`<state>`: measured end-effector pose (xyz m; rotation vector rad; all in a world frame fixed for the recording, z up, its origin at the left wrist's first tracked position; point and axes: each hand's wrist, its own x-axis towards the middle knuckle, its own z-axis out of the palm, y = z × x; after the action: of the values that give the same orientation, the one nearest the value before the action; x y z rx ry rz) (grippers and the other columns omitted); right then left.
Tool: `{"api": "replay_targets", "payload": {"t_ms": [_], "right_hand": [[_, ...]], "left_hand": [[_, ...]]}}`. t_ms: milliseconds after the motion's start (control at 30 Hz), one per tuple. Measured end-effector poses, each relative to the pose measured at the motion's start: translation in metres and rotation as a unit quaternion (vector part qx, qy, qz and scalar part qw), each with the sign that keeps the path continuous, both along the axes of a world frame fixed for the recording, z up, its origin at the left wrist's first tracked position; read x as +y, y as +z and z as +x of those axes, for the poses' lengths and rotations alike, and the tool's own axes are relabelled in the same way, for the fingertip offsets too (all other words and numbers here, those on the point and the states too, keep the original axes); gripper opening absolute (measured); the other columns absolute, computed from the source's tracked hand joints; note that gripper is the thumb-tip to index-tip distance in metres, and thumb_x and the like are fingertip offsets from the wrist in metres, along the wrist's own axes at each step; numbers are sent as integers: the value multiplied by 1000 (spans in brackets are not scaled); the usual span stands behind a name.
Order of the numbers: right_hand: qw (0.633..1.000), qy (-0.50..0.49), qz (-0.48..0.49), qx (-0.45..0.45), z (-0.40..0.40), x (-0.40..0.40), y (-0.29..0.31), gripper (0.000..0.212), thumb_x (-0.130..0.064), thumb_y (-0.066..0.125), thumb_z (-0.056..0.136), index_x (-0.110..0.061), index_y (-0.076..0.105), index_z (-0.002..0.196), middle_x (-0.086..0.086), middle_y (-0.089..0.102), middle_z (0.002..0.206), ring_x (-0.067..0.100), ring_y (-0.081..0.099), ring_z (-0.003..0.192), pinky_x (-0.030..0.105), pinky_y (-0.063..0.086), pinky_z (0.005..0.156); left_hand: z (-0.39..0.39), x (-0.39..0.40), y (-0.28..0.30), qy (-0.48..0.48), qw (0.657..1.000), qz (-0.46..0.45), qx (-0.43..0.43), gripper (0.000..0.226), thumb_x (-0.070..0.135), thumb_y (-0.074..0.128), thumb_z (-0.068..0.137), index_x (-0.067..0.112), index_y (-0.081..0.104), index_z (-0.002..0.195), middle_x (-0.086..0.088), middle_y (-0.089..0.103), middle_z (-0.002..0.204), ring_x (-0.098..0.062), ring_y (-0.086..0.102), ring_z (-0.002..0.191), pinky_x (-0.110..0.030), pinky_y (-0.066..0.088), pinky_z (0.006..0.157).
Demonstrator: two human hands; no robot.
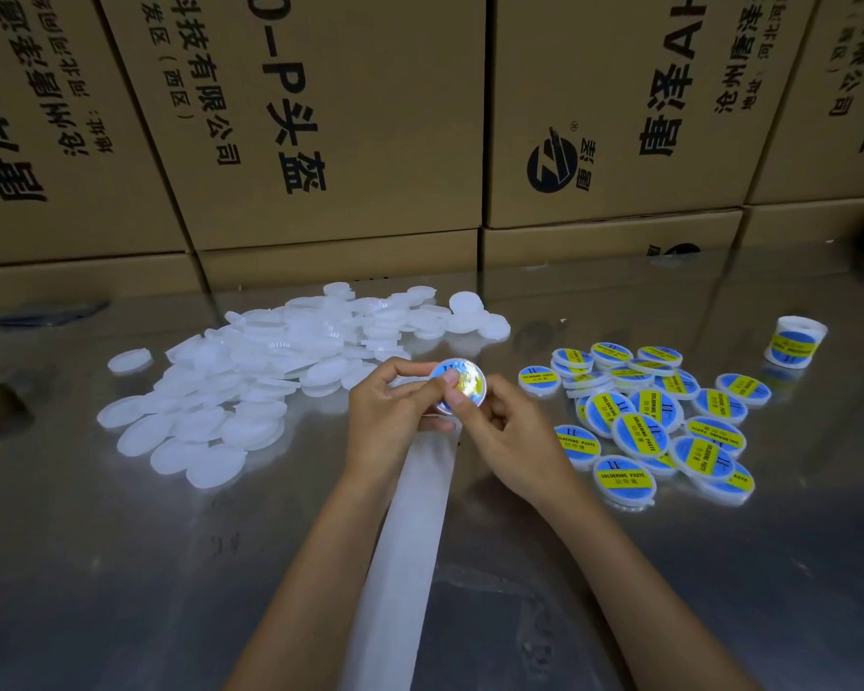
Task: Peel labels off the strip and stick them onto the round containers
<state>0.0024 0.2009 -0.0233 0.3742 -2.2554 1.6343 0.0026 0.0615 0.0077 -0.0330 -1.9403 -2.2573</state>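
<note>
Two hands (395, 406), one labelled container (457, 386)

Two hands: left hand (395, 406), right hand (500, 426), sharing one round container (457, 386) with a blue and yellow label. One white backing strip (410, 531) along the metal table (121, 566). Roughly twenty labelled containers (644, 416) heaped at right; exact count unclear because of overlap. One roll of labels (793, 341) standing apart. Several dozen plain white containers (280, 361) piled at left, too overlapped to count. Around five stacked cardboard boxes (345, 117) behind.
</note>
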Motion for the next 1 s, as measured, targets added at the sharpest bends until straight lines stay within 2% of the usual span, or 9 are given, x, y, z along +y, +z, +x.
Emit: {"api": "replay_targets", "payload": {"t_ms": [67,167,300,433,600,700,833,900,1000], "right_hand": [[1000,-8,6,16,1,1,0,23,-49,61,93,-30,60,79,-15,45,54,3,40,53,16,32,51],[999,-19,32,15,4,0,0,36,-52,51,97,-36,53,64,-12,38,49,5,35,50,19,28,48],[999,-15,24,-42,4,-3,0,53,-46,46,100,-21,40,55,-7,35,49,6,34,48,21,27,49],[980,-52,-130,-140,0,1,5,48,-44,44,102,-14,49,64,-9,44,42,2,38,37,15,31,39],[885,-128,-376,-243,-9,20,4,40,-36,38,106,-12,55,79,-1,46,48,10,36,40,22,34,40],[838,-123,-462,-262,-11,27,4,33,-25,37,107,-13,55,82,0,46,53,12,36,48,22,38,43],[840,-110,-458,-270,-9,24,6,26,-16,40,103,-11,58,84,1,46,56,13,36,50,23,39,48],[853,-104,-434,-272,-8,22,7,23,-13,42,101,-11,59,85,0,47,52,12,37,48,22,40,45],[870,-95,-399,-275,-7,18,8,21,-12,42,99,-9,59,87,-1,48,49,11,39,44,22,40,42]], "left_hand": [[1,0,0,0,1000,14,0,16,19,80,83,9,71,92,-13,77,85,-24,74,72,-28,59,62],[2,0,2,8,1000,25,-1,18,20,78,86,5,73,94,-12,77,85,-24,74,69,-25,58,59],[-1,-1,3,19,1000,5,2,14,20,73,91,8,77,96,-10,76,82,-18,70,62,-18,53,52],[-5,-4,-4,40,999,-30,17,16,17,61,99,14,77,104,0,78,91,-10,69,69,-22,55,54],[-17,-20,-13,152,986,-61,0,25,9,52,99,19,74,95,0,75,88,-7,68,66,-24,54,48],[-24,-35,-22,232,965,-121,-24,21,12,53,98,16,73,104,-3,75,95,-17,69,88,-26,51,63],[-28,-56,-35,304,918,-253,-26,28,11,52,98,12,71,118,-11,72,111,-28,64,105,-30,46,85],[-32,-62,-42,283,903,-322,-10,32,7,51,97,11,66,125,-13,66,121,-30,58,115,-37,44,98],[-40,-64,-51,203,877,-436,19,44,3,52,96,11,56,139,-13,54,136,-29,45,130,-37,37,108]]}}
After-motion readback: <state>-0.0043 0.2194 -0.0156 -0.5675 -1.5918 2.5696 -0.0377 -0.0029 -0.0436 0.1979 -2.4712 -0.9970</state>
